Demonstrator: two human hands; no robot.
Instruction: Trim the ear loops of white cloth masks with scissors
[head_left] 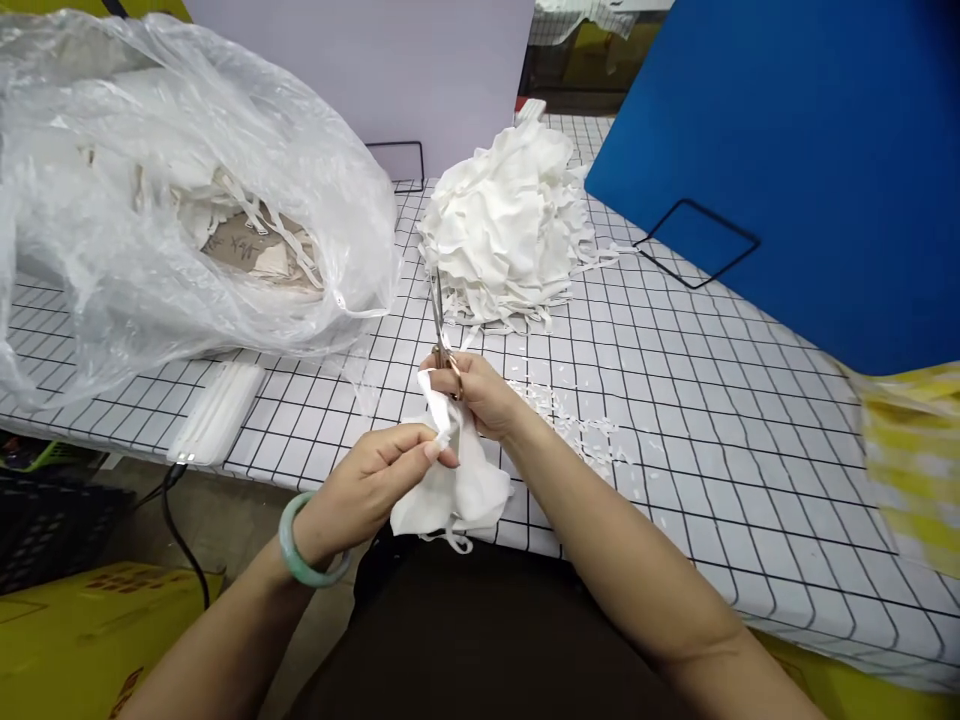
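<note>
My left hand [397,465] pinches an edge of a white cloth piece [457,495], which hangs down at the table's front edge. A thin white strap dangles from its lower end. In my right hand [484,395] are scissors [439,315], with fingers at the handle loops and the blades pointing away from me. The cloth's upper edge also passes by the fingers of that hand; whether they grip it I cannot tell. Just beyond the scissors rises a pile of similar white cloth pieces [510,220]. Small white snippets [585,430] lie scattered right of my right hand.
A large clear plastic bag [300,130] with white pieces inside covers the left of the grid-patterned table [720,420]. In front of it lies a white corded device [217,415]. Blue [780,130] and pale lilac [375,70] panels stand behind. Yellow checked cloth [911,450] is at right.
</note>
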